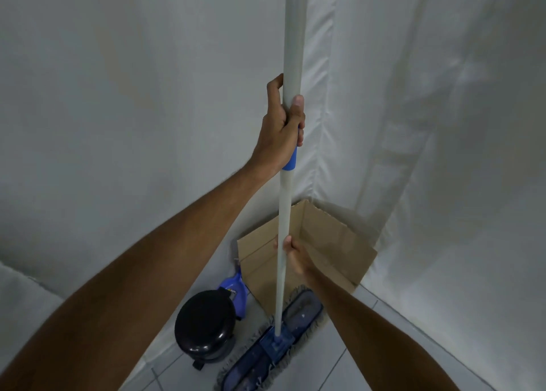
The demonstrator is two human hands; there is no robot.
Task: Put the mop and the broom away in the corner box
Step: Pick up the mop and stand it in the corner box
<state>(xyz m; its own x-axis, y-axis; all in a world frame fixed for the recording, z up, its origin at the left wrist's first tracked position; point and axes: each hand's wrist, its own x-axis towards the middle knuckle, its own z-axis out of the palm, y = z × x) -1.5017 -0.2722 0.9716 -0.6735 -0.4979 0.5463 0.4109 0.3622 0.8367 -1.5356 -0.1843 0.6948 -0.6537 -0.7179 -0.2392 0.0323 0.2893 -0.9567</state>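
The mop has a long pale grey handle with a blue collar and stands nearly upright in the middle of the view. Its flat blue head, fringed in grey, sits just in front of the open cardboard box in the corner. My left hand is wrapped around the handle at the blue collar, up high. My right hand grips the same handle lower down, over the box's opening. The inside of the box looks bare. No broom is in view.
A black round-lidded bin stands on the tiled floor left of the mop head. A blue dustpan leans between the bin and the box. White sheeting covers both walls of the corner.
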